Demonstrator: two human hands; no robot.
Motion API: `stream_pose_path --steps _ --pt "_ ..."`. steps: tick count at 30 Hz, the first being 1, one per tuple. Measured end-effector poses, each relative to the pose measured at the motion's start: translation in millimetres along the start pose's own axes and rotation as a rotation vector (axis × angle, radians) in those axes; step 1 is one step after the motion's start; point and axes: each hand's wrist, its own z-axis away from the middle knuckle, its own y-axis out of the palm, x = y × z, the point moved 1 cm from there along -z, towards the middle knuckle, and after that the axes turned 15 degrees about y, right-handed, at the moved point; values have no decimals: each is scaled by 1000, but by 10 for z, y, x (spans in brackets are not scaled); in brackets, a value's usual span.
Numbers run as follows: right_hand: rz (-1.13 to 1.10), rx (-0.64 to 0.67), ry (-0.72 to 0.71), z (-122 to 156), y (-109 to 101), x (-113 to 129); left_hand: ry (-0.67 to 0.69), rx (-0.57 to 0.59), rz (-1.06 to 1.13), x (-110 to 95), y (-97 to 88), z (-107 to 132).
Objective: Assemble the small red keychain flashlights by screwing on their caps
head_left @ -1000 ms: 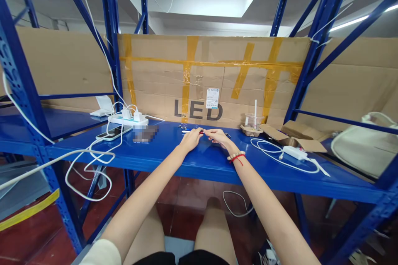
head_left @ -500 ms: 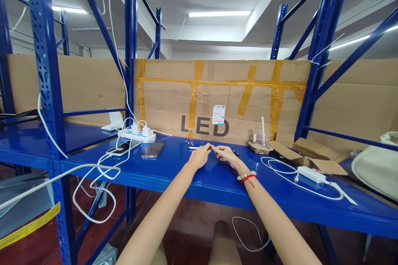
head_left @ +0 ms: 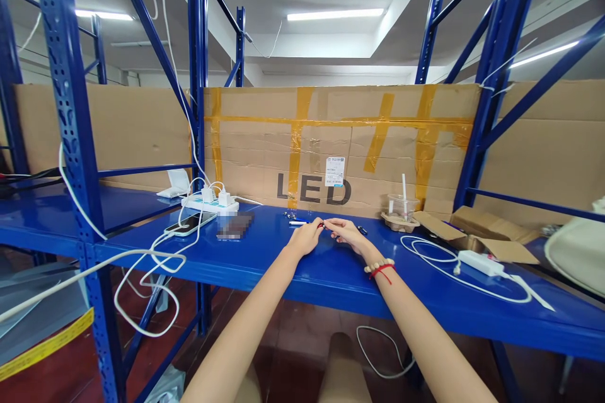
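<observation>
My left hand (head_left: 306, 237) and my right hand (head_left: 346, 233) meet above the blue shelf top (head_left: 265, 261), their fingertips pinched together around a small dark object (head_left: 321, 225) with a bit of red. It is too small and too covered by fingers to name. Just behind my left hand lies a white and blue pen-like stick (head_left: 297, 223), partly hidden, with small shiny bits (head_left: 290, 216) beside it. A short dark piece (head_left: 362, 230) rests to the right of my right hand. Beads and a red string circle my right wrist.
At left are a white power strip (head_left: 210, 204), a cabled phone (head_left: 191, 225) and a blurred dark flat object (head_left: 235, 225). To the right stand a plastic cup (head_left: 401, 208) in a carton holder, a white adapter (head_left: 481, 262) with looped cable, and an opened cardboard box (head_left: 496, 225). Cardboard backs the shelf.
The view has shifted slightly. Both hands stay together in nearly the same place, still pinching at the small dark object.
</observation>
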Motion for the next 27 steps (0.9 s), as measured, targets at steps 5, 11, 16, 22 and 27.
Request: stream_pose_path --steps 5,11,16,22,27 --pt "-6 -10 -5 41 2 21 10 18 20 28 27 -5" --pt "-11 -30 -24 32 -2 22 14 25 63 33 35 -7" --pt "-12 -26 -28 -53 -20 -27 2 9 91 40 46 -6" --pt "-11 -21 -23 -70 -34 -47 -2 -2 84 61 79 -14" --pt "-11 -13 -21 -52 -28 -42 -7 5 74 80 105 -20"
